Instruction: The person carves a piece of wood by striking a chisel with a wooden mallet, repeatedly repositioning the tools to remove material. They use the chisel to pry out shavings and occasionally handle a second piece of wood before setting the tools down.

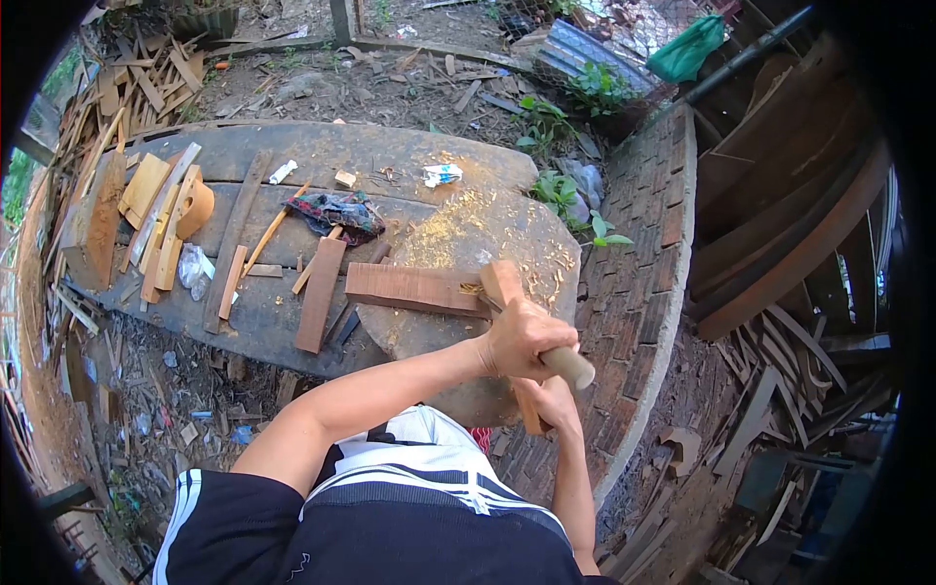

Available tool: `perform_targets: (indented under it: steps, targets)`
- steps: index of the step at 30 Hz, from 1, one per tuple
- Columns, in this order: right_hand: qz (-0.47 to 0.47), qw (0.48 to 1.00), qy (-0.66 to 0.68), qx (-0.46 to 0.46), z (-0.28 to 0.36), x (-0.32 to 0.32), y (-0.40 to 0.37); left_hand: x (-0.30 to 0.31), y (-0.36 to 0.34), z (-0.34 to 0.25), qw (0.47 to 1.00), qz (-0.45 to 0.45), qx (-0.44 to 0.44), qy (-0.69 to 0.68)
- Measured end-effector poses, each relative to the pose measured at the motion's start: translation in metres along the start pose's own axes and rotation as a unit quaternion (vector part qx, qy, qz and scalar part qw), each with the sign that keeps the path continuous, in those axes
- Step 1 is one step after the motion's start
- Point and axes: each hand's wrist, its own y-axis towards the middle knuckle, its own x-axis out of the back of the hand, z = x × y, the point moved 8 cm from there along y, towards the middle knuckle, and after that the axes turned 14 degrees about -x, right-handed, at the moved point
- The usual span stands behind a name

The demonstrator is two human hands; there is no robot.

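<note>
A reddish-brown wooden block (414,288) lies across the round wooden work surface (507,224), with pale shavings at a cut near its right end. My left hand (531,339) is closed around a chisel, whose round wooden handle (568,367) sticks out to the right; its blade slants towards that cut. Lower down, my right hand (556,402) grips the handle of a wooden mallet. The mallet head (501,282) is just beyond my left hand, by the block's end. My left hand hides part of the mallet handle and chisel.
Another reddish-brown block (321,295) lies left, beside a dark patterned cloth (336,216). Wood pieces and a clamp-like wooden tool (175,219) stand at the bench's far left. A low brick wall (629,263) borders the right side. Scrap wood (799,356) is piled beyond it.
</note>
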Motion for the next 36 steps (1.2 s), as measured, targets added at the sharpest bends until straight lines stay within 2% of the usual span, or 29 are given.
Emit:
perform_targets:
  steps: [2,3,5,9,12,16,25,27,29,31,33,36]
  targets:
    - [-0.031,0.996,-0.033,0.073,-0.011,-0.006,0.014,0.007,0.008,-0.003,0.999,-0.029,0.022,-0.024]
    - [-0.032,0.996,-0.032,0.071,0.001,-0.002,0.006,0.009,0.012,-0.002,0.998,-0.046,0.044,-0.027]
    - [0.095,0.994,0.038,-0.047,0.021,-0.011,-0.010,0.011,0.014,0.002,0.995,-0.068,0.063,-0.028]
    - [0.048,0.998,0.014,-0.030,0.018,-0.012,-0.008,0.009,0.015,0.013,0.995,-0.068,0.070,-0.023]
    - [0.029,0.999,0.017,-0.018,0.027,-0.008,-0.011,0.005,0.019,0.017,0.999,-0.039,0.036,0.013]
    - [0.026,1.000,0.007,0.017,0.032,-0.008,-0.011,0.004,0.020,0.033,0.996,-0.031,0.076,0.041]
    - [0.014,1.000,0.000,0.006,0.027,-0.008,-0.007,0.007,0.029,0.048,0.997,-0.018,0.071,-0.031]
    - [0.008,1.000,-0.001,0.002,0.024,-0.007,-0.007,0.010,0.027,0.063,0.985,-0.026,0.132,-0.105]
    - [0.034,0.999,0.005,-0.024,0.024,-0.009,-0.007,0.019,0.025,0.079,0.979,-0.023,0.164,-0.120]
    - [0.020,1.000,-0.005,-0.024,0.028,-0.008,-0.010,0.033,0.023,0.093,0.971,-0.018,0.194,-0.137]
    - [0.006,1.000,-0.013,-0.023,0.026,-0.006,-0.010,0.044,0.017,0.107,0.950,0.001,0.261,-0.173]
    - [0.002,1.000,-0.018,-0.021,0.023,-0.008,-0.006,0.070,0.017,0.112,0.920,-0.100,0.307,-0.220]
